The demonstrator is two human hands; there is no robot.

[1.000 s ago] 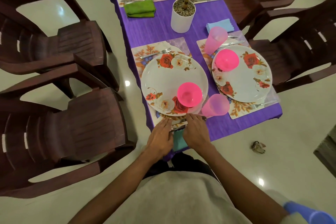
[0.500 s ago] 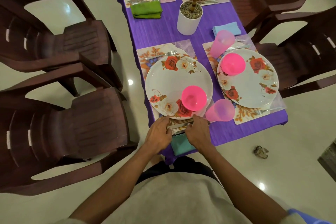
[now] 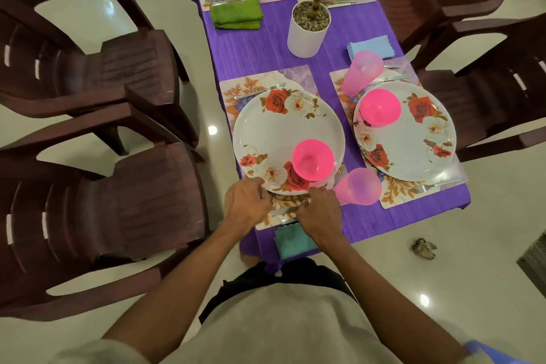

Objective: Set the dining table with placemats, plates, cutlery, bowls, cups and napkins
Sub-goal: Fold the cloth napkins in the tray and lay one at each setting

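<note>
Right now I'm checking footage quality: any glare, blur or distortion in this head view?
Head view: bright lamp reflections dot the glossy white floor; wide-angle bending curves the dark brown plastic chairs at the edges; the left hand and right hand look slightly soft; the floral plates stay sharp.

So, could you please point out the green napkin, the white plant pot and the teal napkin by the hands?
green napkin (image 3: 236,14), head view, middle of its folded top.
white plant pot (image 3: 305,40), head view, its side wall.
teal napkin (image 3: 291,241), head view, its visible centre.

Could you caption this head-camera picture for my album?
Both hands adjust cutlery beside a floral plate holding a pink bowl.
</note>
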